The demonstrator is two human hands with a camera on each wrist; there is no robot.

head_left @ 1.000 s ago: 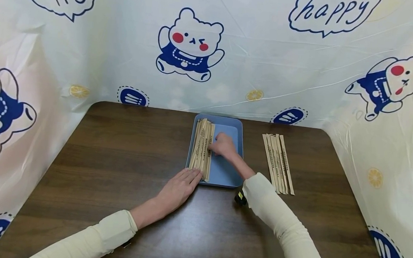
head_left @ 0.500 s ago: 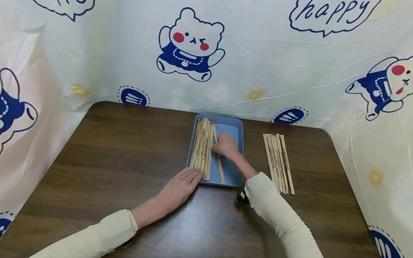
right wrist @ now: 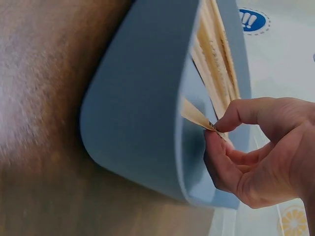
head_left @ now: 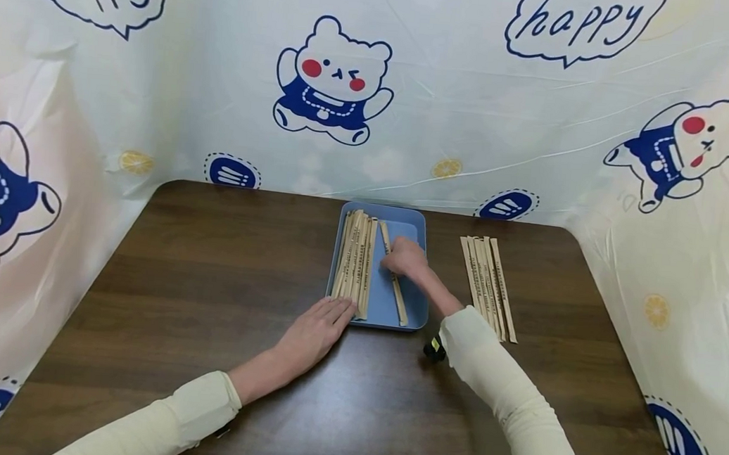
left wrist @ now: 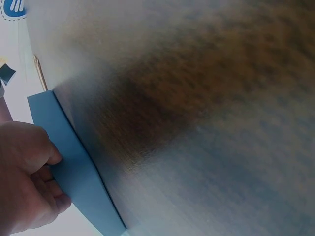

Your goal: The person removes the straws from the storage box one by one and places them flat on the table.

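In the blue tray (head_left: 382, 312), my right hand (head_left: 405, 257) pinches one paper-wrapped chopstick packet (head_left: 400, 299) between thumb and fingertips. That packet lies slantwise, apart from the bundle of chopstick packets (head_left: 353, 255) along the tray's left side. The right wrist view shows the pinched packet (right wrist: 194, 115) just inside the tray wall (right wrist: 133, 98). My left hand (head_left: 314, 333) holds the tray's near left corner, beside the near ends of the bundle. In the left wrist view its thumb and curled fingers (left wrist: 49, 152) lie against the outer wall.
Several more chopstick packets (head_left: 487, 287) lie side by side on the brown wooden table (head_left: 241, 261), right of the tray. A printed cloth (head_left: 449, 106) with cartoon bears hangs behind the table and along its sides.
My right hand has drawn one chopstick packet away from the bundle, rightward across the tray, so a gap of blue tray shows between them. The left hand has stayed at the corner.
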